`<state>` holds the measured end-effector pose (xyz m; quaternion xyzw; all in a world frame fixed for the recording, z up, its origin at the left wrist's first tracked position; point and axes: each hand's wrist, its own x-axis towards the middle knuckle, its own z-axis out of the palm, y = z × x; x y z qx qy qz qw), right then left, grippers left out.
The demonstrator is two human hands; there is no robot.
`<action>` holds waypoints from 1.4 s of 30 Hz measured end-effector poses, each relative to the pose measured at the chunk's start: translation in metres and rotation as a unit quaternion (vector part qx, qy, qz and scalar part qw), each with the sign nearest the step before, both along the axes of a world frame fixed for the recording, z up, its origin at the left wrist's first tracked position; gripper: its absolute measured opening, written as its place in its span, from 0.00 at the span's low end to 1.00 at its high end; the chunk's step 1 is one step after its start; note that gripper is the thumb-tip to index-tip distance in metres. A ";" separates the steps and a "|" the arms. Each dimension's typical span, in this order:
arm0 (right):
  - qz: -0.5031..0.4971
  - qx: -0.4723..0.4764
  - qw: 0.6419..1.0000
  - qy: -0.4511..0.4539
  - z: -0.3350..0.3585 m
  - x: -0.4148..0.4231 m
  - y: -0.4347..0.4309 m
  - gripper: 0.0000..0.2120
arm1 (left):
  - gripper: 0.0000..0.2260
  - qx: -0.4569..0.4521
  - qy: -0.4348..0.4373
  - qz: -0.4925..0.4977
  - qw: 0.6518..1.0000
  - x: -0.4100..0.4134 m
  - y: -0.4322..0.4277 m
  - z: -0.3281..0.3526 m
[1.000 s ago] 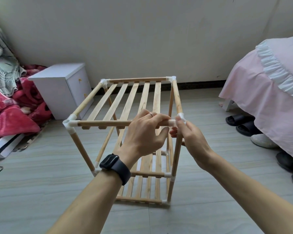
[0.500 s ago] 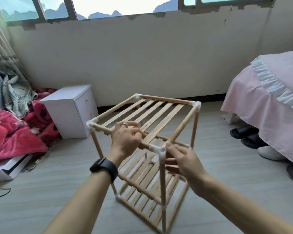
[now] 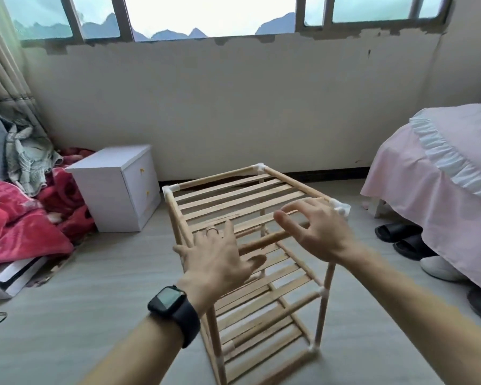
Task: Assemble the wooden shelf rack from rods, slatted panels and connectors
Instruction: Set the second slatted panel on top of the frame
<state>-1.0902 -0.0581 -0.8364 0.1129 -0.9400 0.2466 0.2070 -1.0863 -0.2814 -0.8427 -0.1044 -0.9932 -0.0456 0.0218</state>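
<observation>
Head view. Found upright on the floor (image 3: 95,315), centre of frame: wooden shelf rack (image 3: 233,195), slatted tiers, white connectors at the corners. Left hand (image 3: 217,262), lower centre, fingers spread, gripping nothing, over the near left top corner; contact not determinable. Right hand (image 3: 320,234), right of centre, likewise spread and empty, above the near top rod (image 3: 264,243), beside the right corner connector (image 3: 340,209). At left: white cabinet (image 3: 117,187), red blanket (image 3: 20,232). At right: pink bed (image 3: 428,162).
</observation>
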 end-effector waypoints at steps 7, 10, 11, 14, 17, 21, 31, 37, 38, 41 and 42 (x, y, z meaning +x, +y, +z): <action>-0.015 0.208 0.971 -0.114 -0.009 -0.043 0.019 0.51 | 0.30 0.016 0.016 -0.025 0.999 -0.042 -0.030 0.003; -0.005 0.244 0.968 -0.061 -0.008 -0.053 0.013 0.49 | 0.29 -0.002 0.042 -0.040 0.998 -0.051 -0.045 0.003; 0.000 0.251 0.966 -0.062 -0.008 -0.056 0.012 0.49 | 0.30 -0.003 0.040 -0.043 0.998 -0.053 -0.049 0.004; 0.014 0.244 0.966 -0.078 -0.010 -0.063 0.014 0.50 | 0.30 -0.004 0.044 -0.054 0.998 -0.061 -0.057 0.008; 0.003 0.242 0.969 -0.045 -0.013 -0.068 0.013 0.49 | 0.28 -0.015 0.066 -0.066 0.996 -0.065 -0.057 0.009; -0.034 0.244 0.969 -0.004 -0.017 -0.073 0.005 0.46 | 0.25 -0.032 0.093 -0.067 0.993 -0.070 -0.059 0.007; 0.009 0.245 0.967 -0.073 -0.010 -0.079 0.028 0.47 | 0.23 -0.037 0.100 -0.059 0.993 -0.074 -0.059 0.004; -0.018 0.262 0.965 -0.001 -0.008 -0.073 0.019 0.45 | 0.21 -0.055 0.138 -0.090 0.985 -0.082 -0.070 0.006; -0.024 0.262 0.965 0.005 -0.007 -0.071 0.017 0.45 | 0.21 -0.059 0.141 -0.094 0.984 -0.084 -0.071 0.007; -0.035 0.264 0.964 0.011 -0.010 -0.068 0.013 0.46 | 0.19 -0.058 0.155 -0.103 0.981 -0.089 -0.076 0.005; -0.039 0.265 0.963 0.012 -0.011 -0.069 0.012 0.46 | 0.19 -0.056 0.159 -0.104 0.980 -0.090 -0.077 0.003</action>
